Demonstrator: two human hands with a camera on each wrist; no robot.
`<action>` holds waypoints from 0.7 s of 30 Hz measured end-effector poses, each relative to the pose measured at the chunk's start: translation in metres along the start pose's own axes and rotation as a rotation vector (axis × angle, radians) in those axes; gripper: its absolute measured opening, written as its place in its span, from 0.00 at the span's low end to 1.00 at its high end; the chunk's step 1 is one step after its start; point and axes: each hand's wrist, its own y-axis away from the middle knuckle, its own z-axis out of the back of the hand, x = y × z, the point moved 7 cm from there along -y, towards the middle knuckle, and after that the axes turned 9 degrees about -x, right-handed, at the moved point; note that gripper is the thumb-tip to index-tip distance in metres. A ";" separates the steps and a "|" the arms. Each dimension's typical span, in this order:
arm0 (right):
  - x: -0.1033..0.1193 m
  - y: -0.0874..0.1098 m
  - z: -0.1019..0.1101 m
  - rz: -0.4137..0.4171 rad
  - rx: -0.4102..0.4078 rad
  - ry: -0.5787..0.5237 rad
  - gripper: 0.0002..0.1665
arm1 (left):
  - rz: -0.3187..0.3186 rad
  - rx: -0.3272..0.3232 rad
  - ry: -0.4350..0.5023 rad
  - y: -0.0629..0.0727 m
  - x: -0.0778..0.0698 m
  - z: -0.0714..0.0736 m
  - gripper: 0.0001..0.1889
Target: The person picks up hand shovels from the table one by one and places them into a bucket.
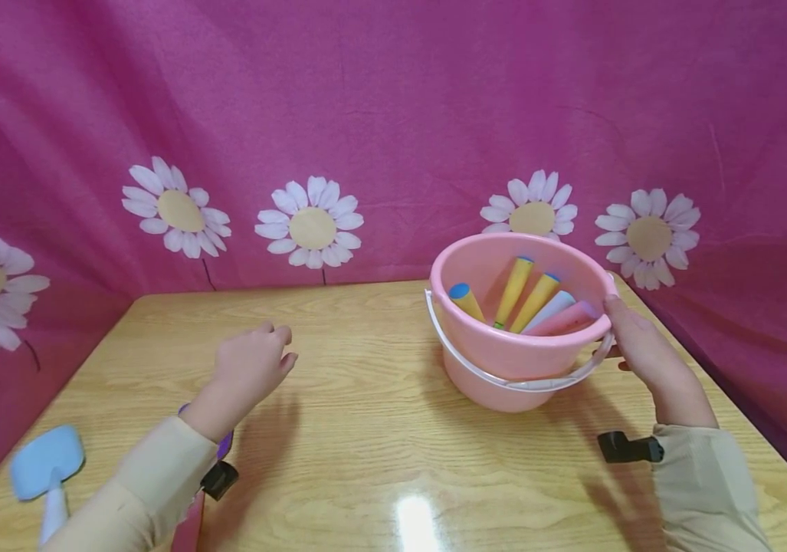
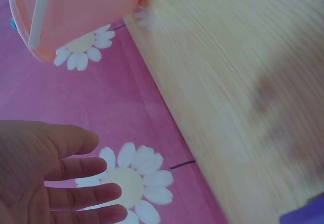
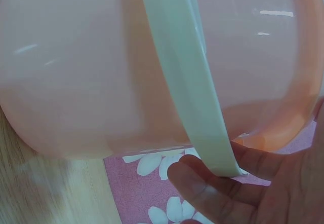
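A pink bucket point(image 1: 503, 353) with a white handle point(image 1: 469, 368) stands at the right of the table, slightly tilted. My right hand point(image 1: 655, 368) grips its right rim, thumb at the edge and fingers outside, beside the handle's end. The right wrist view shows those fingers against the handle point(image 3: 187, 77). Inside the bucket lean several sticks: yellow handles point(image 1: 536, 301) with blue ends, a light blue one point(image 1: 550, 308) and a pink one point(image 1: 565, 318). Loosely bent and holding nothing, my left hand point(image 1: 248, 368) hovers over the table's left half.
A light blue toy shovel point(image 1: 47, 464) lies at the table's left edge. Under my left forearm, a pink and purple object point(image 1: 189, 525) is mostly covered. Behind the wooden table point(image 1: 365, 429) hangs a magenta cloth point(image 1: 393, 115) with white daisies.
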 end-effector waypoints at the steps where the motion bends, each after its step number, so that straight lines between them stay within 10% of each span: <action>1: 0.016 0.009 0.001 0.002 -0.002 0.007 0.40 | 0.003 0.006 0.000 0.002 0.003 0.000 0.08; 5: 0.057 0.032 0.001 -0.022 0.005 0.031 0.42 | 0.025 0.045 0.006 0.012 0.014 -0.003 0.10; 21: 0.057 0.031 0.001 -0.039 -0.001 0.022 0.43 | 0.162 0.198 0.013 0.055 0.057 -0.016 0.13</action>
